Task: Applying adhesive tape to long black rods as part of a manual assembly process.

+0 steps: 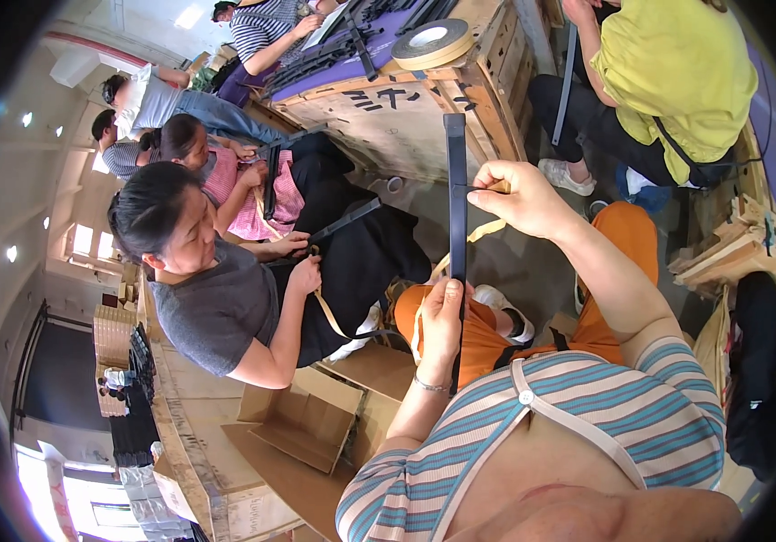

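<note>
A long, flat black bar point(458, 217) stands nearly upright in front of me. My left hand point(442, 318) is closed around its lower part, thumb on top. Beside the bar's upper half, my right hand point(522, 199) pinches a thin strip of tape, dark where it reaches the bar's side. A pale yellow part of the tape strip point(487, 231) hangs below those fingers. More pale strip shows near my left hand, partly hidden behind it. The exact grip of my right fingertips on the tape is too small to make out.
At my left, a co-worker in a grey shirt point(216, 316) handles a similar black bar point(347, 219). A tape roll point(433, 43) lies on the wooden crate point(370, 126) ahead. An opened cardboard box point(307, 420) is at lower left; a person in yellow point(673, 77) sits far right.
</note>
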Tool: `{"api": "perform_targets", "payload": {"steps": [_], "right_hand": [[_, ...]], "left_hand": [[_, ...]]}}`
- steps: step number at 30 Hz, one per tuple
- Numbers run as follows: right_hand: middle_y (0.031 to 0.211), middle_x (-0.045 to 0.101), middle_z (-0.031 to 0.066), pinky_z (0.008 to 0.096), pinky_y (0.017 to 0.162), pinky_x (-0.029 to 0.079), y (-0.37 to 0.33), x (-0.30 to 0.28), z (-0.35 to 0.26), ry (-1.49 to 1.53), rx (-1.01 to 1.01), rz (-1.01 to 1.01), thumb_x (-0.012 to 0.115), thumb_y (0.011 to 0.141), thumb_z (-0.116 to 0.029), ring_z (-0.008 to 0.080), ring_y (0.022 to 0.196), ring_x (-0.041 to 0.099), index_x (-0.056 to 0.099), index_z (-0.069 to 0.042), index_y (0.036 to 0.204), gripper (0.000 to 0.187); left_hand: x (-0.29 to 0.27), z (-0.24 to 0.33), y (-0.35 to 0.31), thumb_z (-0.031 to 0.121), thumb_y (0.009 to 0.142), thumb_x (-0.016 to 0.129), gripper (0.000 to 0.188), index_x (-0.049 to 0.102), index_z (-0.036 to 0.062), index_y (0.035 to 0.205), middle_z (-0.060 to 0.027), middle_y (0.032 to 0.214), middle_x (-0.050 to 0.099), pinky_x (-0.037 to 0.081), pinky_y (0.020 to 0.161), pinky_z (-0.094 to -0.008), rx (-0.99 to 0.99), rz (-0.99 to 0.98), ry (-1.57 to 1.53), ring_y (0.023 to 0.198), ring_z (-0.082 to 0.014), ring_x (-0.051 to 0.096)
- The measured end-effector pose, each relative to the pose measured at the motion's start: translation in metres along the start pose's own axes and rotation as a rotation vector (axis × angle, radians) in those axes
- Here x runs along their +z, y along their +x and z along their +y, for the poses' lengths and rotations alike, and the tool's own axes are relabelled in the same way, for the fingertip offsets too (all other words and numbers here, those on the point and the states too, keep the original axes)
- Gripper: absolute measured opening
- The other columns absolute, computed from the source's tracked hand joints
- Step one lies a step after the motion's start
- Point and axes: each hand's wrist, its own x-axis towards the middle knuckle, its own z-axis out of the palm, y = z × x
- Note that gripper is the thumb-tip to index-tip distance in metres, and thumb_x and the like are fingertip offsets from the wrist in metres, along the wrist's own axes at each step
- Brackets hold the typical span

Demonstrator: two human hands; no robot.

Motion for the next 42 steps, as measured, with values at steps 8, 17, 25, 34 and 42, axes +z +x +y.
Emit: {"api": "perform_targets", "payload": {"steps": [8, 17, 25, 34, 42], "right_hand": [[0.067, 0.058, 0.0009, 0.023, 0.055, 0.041, -0.001, 0.005, -0.006, 0.011, 0.07, -0.025, 0.065, 0.08, -0.012, 0.0051, 0.061, 0.051, 0.058, 0.001, 0.075, 0.015], [0.065, 0.048, -0.0064, 0.018, 0.052, 0.032, -0.005, 0.011, -0.01, 0.084, 0.029, -0.082, 0.064, 0.081, -0.011, 0.0005, 0.06, 0.04, 0.053, -0.004, 0.07, 0.018], [0.065, 0.046, -0.0071, 0.0181, 0.051, 0.027, -0.017, 0.013, -0.024, 0.19, -0.049, -0.099, 0.062, 0.08, -0.008, -0.0002, 0.059, 0.037, 0.053, -0.005, 0.07, 0.014], [0.071, 0.056, 0.0025, 0.0201, 0.059, 0.041, -0.017, 0.012, -0.022, 0.432, 0.0, -0.15, 0.059, 0.079, -0.006, 0.0067, 0.063, 0.051, 0.054, -0.003, 0.074, 0.007], [0.079, 0.061, 0.0055, 0.0236, 0.065, 0.051, -0.015, 0.012, -0.019, 0.508, 0.038, -0.215, 0.057, 0.083, -0.009, 0.0123, 0.075, 0.062, 0.055, -0.002, 0.076, 0.01]], "left_hand": [[0.002, -0.005, -0.001, 0.013, 0.079, 0.069, 0.018, 0.055, 0.0028, 0.082, 0.0068, 0.065, 0.044, 0.031, 0.053, -0.0166, 0.241, 0.234, 0.403, 0.059, -0.0015, 0.036], [-0.007, 0.01, 0.002, 0.011, 0.071, 0.073, 0.024, 0.055, 0.0038, 0.086, -0.0072, 0.066, 0.055, 0.043, 0.053, -0.027, 0.594, 0.483, 0.877, 0.056, -0.0168, 0.052], [-0.004, 0.009, -0.006, 0.011, 0.074, 0.072, 0.025, 0.057, 0.0044, 0.093, -0.007, 0.067, 0.054, 0.043, 0.056, -0.0241, 0.576, 0.461, 0.838, 0.057, -0.0141, 0.05], [-0.001, 0.012, -0.009, 0.009, 0.077, 0.069, 0.022, 0.057, 0.0044, 0.094, -0.007, 0.068, 0.055, 0.044, 0.057, -0.0237, 0.607, 0.437, 0.845, 0.057, -0.0143, 0.051], [0.0, 0.019, -0.011, 0.008, 0.073, 0.071, 0.025, 0.059, 0.0023, 0.095, -0.0122, 0.075, 0.062, 0.048, 0.059, -0.0295, 0.532, 0.434, 0.881, 0.065, -0.0252, 0.061]]}}
